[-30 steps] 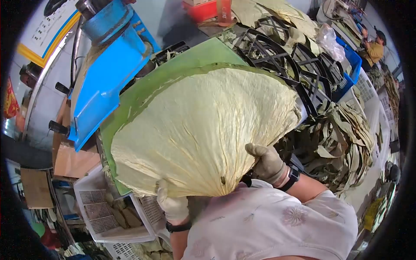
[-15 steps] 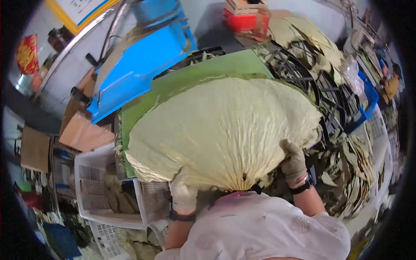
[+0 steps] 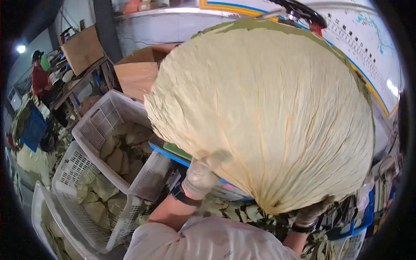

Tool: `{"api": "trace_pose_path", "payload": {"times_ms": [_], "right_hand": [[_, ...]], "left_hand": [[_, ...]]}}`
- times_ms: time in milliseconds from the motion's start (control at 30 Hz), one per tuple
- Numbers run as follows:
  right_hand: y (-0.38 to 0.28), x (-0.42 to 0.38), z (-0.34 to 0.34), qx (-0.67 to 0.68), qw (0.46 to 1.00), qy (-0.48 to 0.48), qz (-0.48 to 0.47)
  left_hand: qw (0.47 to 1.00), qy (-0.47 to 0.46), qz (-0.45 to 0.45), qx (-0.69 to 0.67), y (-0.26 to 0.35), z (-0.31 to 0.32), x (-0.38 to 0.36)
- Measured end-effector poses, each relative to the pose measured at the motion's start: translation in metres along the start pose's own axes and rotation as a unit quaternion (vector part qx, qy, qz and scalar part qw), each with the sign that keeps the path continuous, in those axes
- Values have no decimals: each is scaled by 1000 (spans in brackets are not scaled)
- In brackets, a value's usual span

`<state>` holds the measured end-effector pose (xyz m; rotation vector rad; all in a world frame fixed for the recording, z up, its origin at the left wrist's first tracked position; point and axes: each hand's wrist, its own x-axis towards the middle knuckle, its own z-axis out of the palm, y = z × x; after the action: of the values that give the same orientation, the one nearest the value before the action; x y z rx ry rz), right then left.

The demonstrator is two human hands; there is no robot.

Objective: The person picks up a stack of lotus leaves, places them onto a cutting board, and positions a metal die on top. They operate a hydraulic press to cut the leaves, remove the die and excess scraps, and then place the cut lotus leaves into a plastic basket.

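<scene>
Gloved left hand (image 3: 200,175) pinching the lower edge of a raised, fan-shaped dried leaf (image 3: 264,112), gloved right hand (image 3: 313,212) at its other side, finger pose unclear, white plastic crates (image 3: 151,178) stood left, cardboard box (image 3: 137,79) behind, framed chart (image 3: 353,41) hung beyond.

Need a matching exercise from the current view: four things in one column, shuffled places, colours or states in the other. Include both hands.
Things
1. wide pale leaf
2. left hand
3. right hand
4. background person

Places, colours or states
A. at the leaf's lower right edge, partly hidden by it
B. at the far left of the view, in a dark red top
C. spread like a fan, folds converging at the bottom
D. at the leaf's lower left edge, fingers blurred

Pairs: 1-C, 2-D, 3-A, 4-B
</scene>
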<state>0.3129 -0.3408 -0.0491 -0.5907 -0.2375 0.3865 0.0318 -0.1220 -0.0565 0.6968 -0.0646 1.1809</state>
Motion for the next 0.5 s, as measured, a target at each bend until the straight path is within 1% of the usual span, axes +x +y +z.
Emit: {"api": "trace_pose_path", "payload": {"times_ms": [33,100,133,167,200,233,267,300,333,400,433,467,500], "right_hand": [[13,7,-14,3,1000,-12,1],[28,7,-27,-51,993,-104,30],[34,6,-33,-80,986,-142,46],[36,3,-33,-108,977,-175,62],[35,3,-29,-107,977,-172,61],[31,10,-21,-88,975,-194,65],[27,17,-17,-70,971,-217,67],[31,34,-24,-146,970,-193,-5],[26,42,-29,-143,971,-191,-13],[16,51,-1,-27,979,-198,40],[15,63,-14,-45,988,-148,4],[13,60,-8,-41,988,-149,1],[8,54,1,-10,985,-169,22]], "left_hand": [[1000,-3,12,-1,-5,-7,-1],[997,45,41,46,-10,-14,-10],[997,44,44,46,-5,-17,-8],[936,11,97,338,6,-21,-6],[788,-26,140,599,16,-19,-2],[788,-31,140,599,18,-12,4],[946,4,101,309,22,5,12],[998,37,48,-15,26,17,19],[998,29,46,-17,29,24,24],[996,49,76,19,36,29,34],[990,5,95,102,38,5,35],[990,0,96,104,44,-2,33],[991,15,90,96,49,-7,30]]}}
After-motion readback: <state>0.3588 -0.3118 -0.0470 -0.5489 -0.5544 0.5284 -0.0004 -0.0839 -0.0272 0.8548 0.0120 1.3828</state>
